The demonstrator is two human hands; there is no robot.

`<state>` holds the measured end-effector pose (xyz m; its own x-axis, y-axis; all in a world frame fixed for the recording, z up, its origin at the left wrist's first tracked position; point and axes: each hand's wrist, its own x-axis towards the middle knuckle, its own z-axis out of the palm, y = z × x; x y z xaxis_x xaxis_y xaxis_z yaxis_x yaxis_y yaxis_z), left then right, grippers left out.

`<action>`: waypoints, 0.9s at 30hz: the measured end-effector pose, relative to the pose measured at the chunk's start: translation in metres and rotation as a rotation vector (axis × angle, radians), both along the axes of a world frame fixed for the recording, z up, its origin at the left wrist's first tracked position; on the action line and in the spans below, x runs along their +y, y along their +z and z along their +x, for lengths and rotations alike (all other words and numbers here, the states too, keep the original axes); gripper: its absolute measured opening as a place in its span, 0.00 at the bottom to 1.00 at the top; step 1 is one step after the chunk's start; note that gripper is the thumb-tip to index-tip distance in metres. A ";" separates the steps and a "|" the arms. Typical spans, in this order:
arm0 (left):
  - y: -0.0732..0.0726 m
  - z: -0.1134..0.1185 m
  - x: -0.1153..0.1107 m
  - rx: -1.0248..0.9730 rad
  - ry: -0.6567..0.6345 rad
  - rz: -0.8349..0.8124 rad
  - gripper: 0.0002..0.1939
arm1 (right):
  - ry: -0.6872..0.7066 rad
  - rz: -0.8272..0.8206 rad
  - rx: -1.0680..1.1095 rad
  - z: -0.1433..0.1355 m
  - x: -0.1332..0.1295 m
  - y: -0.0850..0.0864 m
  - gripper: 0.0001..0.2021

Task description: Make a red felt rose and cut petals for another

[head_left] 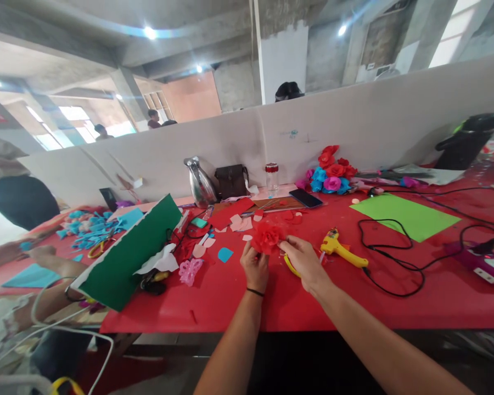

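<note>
A red paper flower (267, 237) is held up over the red-covered table by my left hand (255, 264), whose fingers are closed around its base. My right hand (302, 258) pinches at the flower's right edge, thumb and fingertips together on the red paper. Partly hidden behind my right hand, scissors with yellow handles (290, 266) lie on the table. To the right of that hand rests a yellow hot glue gun (341, 249) with a black cord. Left of the flower lie a blue paper petal (225, 254), pale pink petals (199, 250) and a pink lacy piece (190, 271).
A green board (135, 258) stands at the left, with a co-worker's arms (51, 263) beyond it. Behind are a metal jug (200, 184), brown bag (231, 182), glass jar (272, 178), phone (306, 198) and paper flower bouquet (331, 173). Cords trail right toward a purple power strip (488, 266).
</note>
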<state>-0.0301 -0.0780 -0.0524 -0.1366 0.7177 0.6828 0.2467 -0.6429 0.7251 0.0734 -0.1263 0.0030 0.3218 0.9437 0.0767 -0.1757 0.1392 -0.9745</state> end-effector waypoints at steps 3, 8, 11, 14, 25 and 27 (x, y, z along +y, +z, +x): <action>0.001 0.001 0.000 -0.011 -0.009 0.002 0.10 | -0.011 0.013 -0.028 0.001 0.000 -0.004 0.10; 0.001 0.001 0.000 -0.026 -0.023 0.002 0.09 | -0.035 0.018 -0.081 0.003 0.002 -0.008 0.10; 0.001 0.000 0.000 -0.035 -0.019 0.004 0.10 | 0.001 0.023 -0.081 0.003 0.001 -0.009 0.11; 0.001 -0.001 0.002 -0.032 -0.018 0.001 0.10 | 0.026 0.022 -0.092 0.001 -0.001 -0.007 0.11; 0.002 -0.001 0.002 -0.033 0.007 -0.040 0.11 | 0.065 0.027 0.028 0.000 -0.006 -0.007 0.04; 0.001 -0.001 0.004 -0.046 0.015 -0.058 0.11 | 0.056 0.003 0.049 0.002 -0.007 -0.008 0.03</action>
<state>-0.0310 -0.0744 -0.0513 -0.1778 0.7538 0.6326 0.2215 -0.5957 0.7721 0.0750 -0.1331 -0.0053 0.2716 0.9602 0.0648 -0.2312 0.1304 -0.9641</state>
